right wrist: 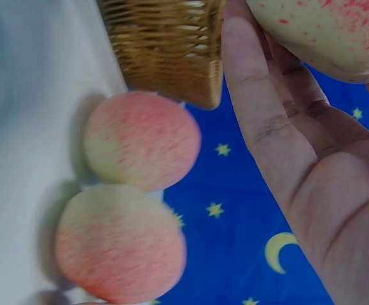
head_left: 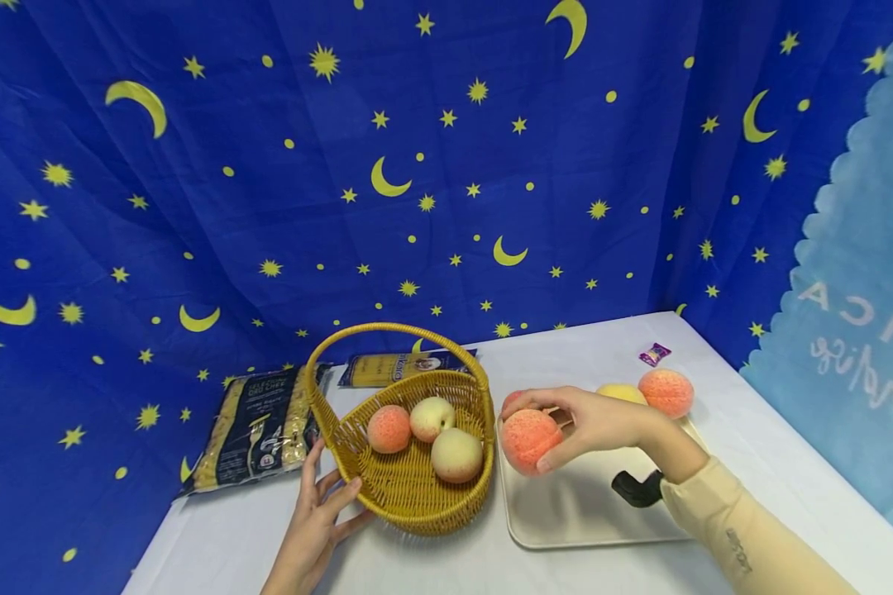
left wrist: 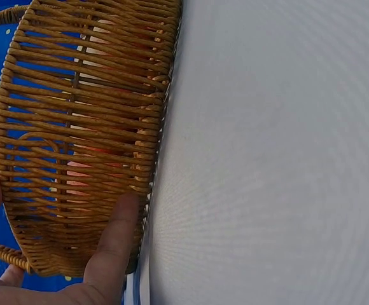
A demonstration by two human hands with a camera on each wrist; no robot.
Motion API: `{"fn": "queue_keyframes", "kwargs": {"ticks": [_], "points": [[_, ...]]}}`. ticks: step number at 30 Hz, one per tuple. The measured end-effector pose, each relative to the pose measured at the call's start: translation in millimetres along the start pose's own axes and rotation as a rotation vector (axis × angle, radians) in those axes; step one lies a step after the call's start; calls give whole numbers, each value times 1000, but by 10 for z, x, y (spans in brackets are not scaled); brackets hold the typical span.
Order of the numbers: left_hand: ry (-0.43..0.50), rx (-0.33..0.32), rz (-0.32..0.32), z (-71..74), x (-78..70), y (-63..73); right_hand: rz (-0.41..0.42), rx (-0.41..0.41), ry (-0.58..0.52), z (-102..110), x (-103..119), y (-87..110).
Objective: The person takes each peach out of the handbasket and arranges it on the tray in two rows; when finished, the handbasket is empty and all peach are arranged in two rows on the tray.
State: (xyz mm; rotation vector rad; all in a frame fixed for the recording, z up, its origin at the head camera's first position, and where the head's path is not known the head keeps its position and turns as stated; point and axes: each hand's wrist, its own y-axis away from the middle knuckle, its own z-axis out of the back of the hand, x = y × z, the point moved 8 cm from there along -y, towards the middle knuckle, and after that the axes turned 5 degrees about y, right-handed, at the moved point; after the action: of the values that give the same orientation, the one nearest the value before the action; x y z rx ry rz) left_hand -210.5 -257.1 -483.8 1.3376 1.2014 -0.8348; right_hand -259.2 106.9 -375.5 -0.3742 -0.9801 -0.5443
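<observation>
My right hand (head_left: 591, 421) holds a pink peach (head_left: 532, 442) above the left part of a cream tray (head_left: 558, 529). The right wrist view shows this peach's pale, red-speckled side (right wrist: 327, 35) against the fingers. My left hand (head_left: 320, 516) touches the left side of a yellow-brown wicker basket (head_left: 432, 516) with a tall handle. In the left wrist view, one extended finger (left wrist: 114, 241) lies along the basket's lower side. Inside the basket are a pink peach (head_left: 389, 429), a pale peach (head_left: 432, 419) and a larger pale peach (head_left: 457, 455).
On the tray's far side lie a yellowish peach (head_left: 622, 392), a pink peach (head_left: 667, 393) and another partly hidden by my right hand. A purple wrapped candy (head_left: 655, 354) lies beyond. Pasta packs (head_left: 256, 430) stand left of and behind the basket. A black curved piece (head_left: 637, 488) shows near my right sleeve.
</observation>
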Motion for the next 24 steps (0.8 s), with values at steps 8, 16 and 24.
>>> {"fn": "queue_keyframes", "kwargs": {"ticks": [8, 16, 24], "points": [[0, 6, 3, -1, 2, 0, -37, -90, 103, 49, -265, 51], [-1, 8, -1, 4, -2, 12, -121, -123, 122, -6, -508, 84], [-6, 10, -1, 0, -2, 10, -141, -108, 124, -63, -623, 77]]}}
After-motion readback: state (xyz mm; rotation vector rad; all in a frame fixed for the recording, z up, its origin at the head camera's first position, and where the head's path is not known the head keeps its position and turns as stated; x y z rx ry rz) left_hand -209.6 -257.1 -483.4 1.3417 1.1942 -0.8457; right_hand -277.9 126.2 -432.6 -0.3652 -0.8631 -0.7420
